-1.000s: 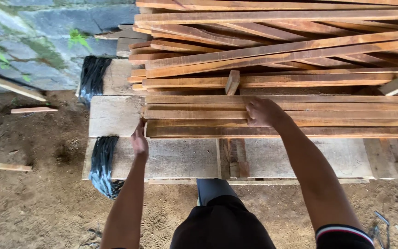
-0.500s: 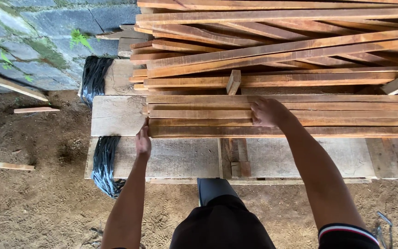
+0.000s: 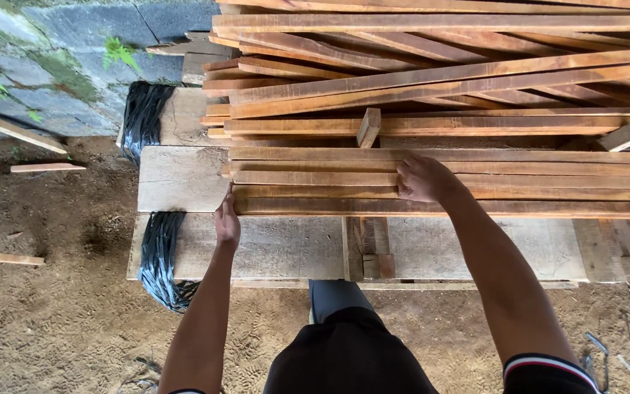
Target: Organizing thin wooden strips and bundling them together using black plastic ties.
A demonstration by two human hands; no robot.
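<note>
My left hand (image 3: 227,223) presses flat against the slats' (image 3: 315,191) left ends; they run rightward under my right hand (image 3: 423,180), palm-down.

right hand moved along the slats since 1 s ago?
Yes, slightly. The right hand lies a little further right along the flat slats, judged against the short upright wood block behind; the camera also shifted, so the move is small.
</note>
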